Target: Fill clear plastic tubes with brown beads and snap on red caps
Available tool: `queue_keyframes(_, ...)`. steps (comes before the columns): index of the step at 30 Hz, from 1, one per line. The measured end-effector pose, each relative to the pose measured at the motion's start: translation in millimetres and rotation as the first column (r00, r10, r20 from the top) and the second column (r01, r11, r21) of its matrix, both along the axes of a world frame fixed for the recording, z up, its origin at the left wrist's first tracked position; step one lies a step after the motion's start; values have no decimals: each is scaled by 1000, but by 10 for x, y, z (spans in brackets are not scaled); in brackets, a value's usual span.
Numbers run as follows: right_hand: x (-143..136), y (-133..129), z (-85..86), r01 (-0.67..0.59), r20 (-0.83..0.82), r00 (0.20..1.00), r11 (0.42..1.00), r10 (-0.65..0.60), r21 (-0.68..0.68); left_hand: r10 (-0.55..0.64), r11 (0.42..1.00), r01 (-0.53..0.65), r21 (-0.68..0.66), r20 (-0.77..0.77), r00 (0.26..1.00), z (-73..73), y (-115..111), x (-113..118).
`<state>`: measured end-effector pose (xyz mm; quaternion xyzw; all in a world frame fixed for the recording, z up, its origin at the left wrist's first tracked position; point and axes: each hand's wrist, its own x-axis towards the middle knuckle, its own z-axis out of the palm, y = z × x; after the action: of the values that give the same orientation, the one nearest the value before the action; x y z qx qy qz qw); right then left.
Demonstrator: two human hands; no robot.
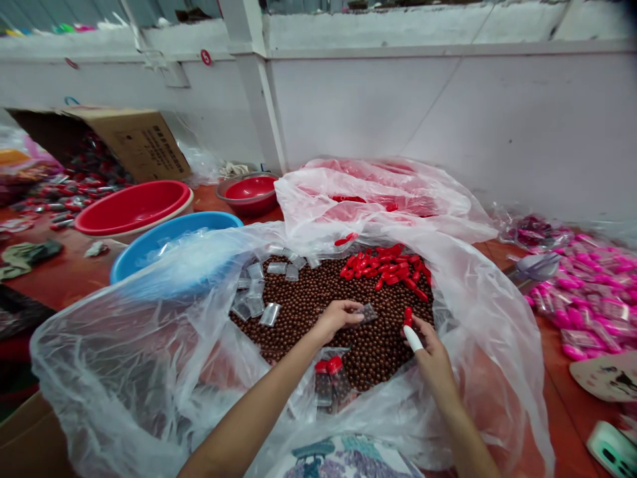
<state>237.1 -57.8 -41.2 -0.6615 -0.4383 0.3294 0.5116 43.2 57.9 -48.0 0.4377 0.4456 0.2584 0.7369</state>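
My left hand (339,320) is closed on a small transparent plastic container (367,313), just over a heap of brown balls (308,292). In my right hand (428,342), a red cap (408,316) is pinched upright; one digit wears a white cover (413,338). The balls lie in a large opened plastic bag (488,332). Several empty-looking transparent containers (270,315) rest at the heap's left side. A pile of red caps (385,265) is at its far right. Close to my body, red-capped containers (334,382) with dark contents lie on the bag.
To the left stand a blue basin (130,255) and a red basin (134,206). A tipped cardboard box (144,146) spills red-capped pieces. Another plastic bag (438,199) with red pieces sits behind. Pink packed items (597,285) are piled on the right.
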Motion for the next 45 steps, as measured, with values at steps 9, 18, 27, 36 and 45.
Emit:
queue_keyframes(9,-116,48,129,-42,-248,968,999,35,-24,-46,983,94,-159,280,959,400,-289,-201)
queue_keyframes(18,-285,119,420,-160,-363,921,987,138,-31,133,988,-111,-109,222,966,616,-579,-299)
queue_keyframes(27,-443,163,597,-256,-226,934,959,279,123,102,991,-81,-107,215,971,599,-624,-301)
queue_keyframes(36,-539,204,597,-395,-96,902,894,421,211,84,985,-43,-169,243,966,527,-671,-318)
queue_keyframes(45,-498,181,584,-378,-19,921,904,389,200,82,970,-5,-242,306,949,517,-666,-343)
